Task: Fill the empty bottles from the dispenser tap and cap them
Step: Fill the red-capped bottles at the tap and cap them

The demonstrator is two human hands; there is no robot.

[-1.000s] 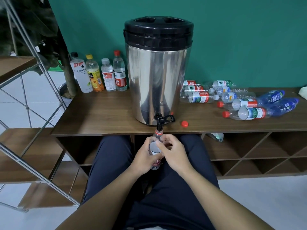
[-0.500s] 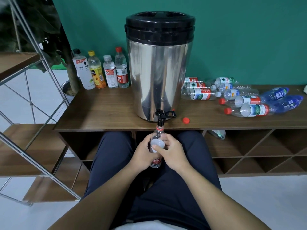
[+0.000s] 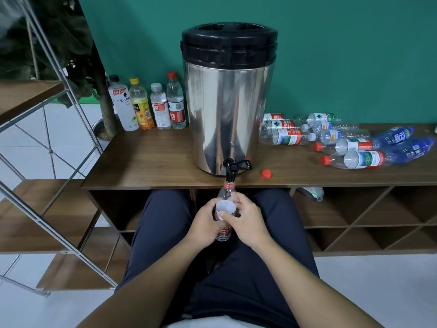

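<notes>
Little moved since the earlier frames: same grip on the bottle, mouth kept under the tap, white cap turned slightly more open-side up, view edged a touch nearer.

Left hand [image 3: 206, 222] wrapped round the clear water bottle [image 3: 224, 233] from the left, fingers curled about its body. Right hand [image 3: 246, 222] curled round the bottle from the right, thumb and fingers also pinching a white cap [image 3: 225, 207] against the bottle's front. Bottle upright below the desk edge, above the lap in dark trousers [image 3: 236, 292], red neck ring directly beneath the black tap [image 3: 230, 170]. Fill level not discernible.

Tap at the foot of a steel dispenser [image 3: 227, 114] with a black lid [image 3: 229, 42], standing on the wooden desk [image 3: 146, 162]. Loose red cap [image 3: 266, 174] on the desk just right of the tap.

Left of the dispenser, four capped bottles upright in a row by the green wall: white-labelled with black cap [image 3: 123, 107], yellow-capped juice bottle [image 3: 141, 105], short white-capped bottle [image 3: 160, 107], red-capped water bottle [image 3: 176, 102].

Right of the dispenser, a heap of empty bottles [image 3: 307, 131] on their sides, among them two red-capped ones [image 3: 354, 159] at the front and two blue bottles [image 3: 402, 140] at the far right.

Open cubbyholes [image 3: 354, 214] beneath the desk; steel-framed wooden shelving [image 3: 47, 209] at the left.
</notes>
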